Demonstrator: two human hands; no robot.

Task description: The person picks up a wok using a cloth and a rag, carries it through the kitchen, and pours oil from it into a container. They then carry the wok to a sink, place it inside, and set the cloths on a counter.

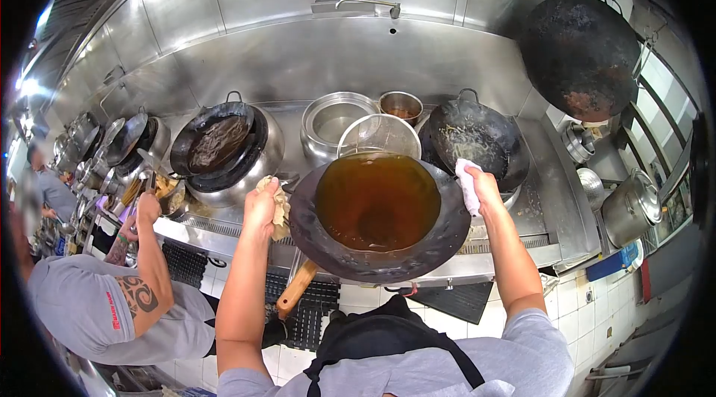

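A wide steel range (pixel 522 173) fills the middle of the frame, its splashback rising to the top edge. At centre a big dark wok (pixel 379 222), holding brown liquid (pixel 377 199), is lifted between both hands, its rim tipped slightly toward the lower edge. The left hand (pixel 261 207) grips the wok's left rim through a tan cloth (pixel 281 209), fingers curled shut over the cloth, thumb side up; the rim sits inside that fold, just right of the knuckles. The right hand (pixel 483 187) clamps the right rim through a white cloth (pixel 468 184), fingers wrapped tight around it, with the wok's edge just left of them. Behind the wok stand a round wire strainer (pixel 379 136), a steel pot (pixel 332 125) and a small bowl (pixel 401 106). At right centre sits a second wok (pixel 477 136) with scraps; at left centre a third wok (pixel 216 145). A blackened wok (pixel 578 54) hangs at upper right. At lower left a co-worker's tattooed arm (pixel 145 263) reaches up to the counter. A wooden handle (pixel 297 289) sticks out below the lifted wok.
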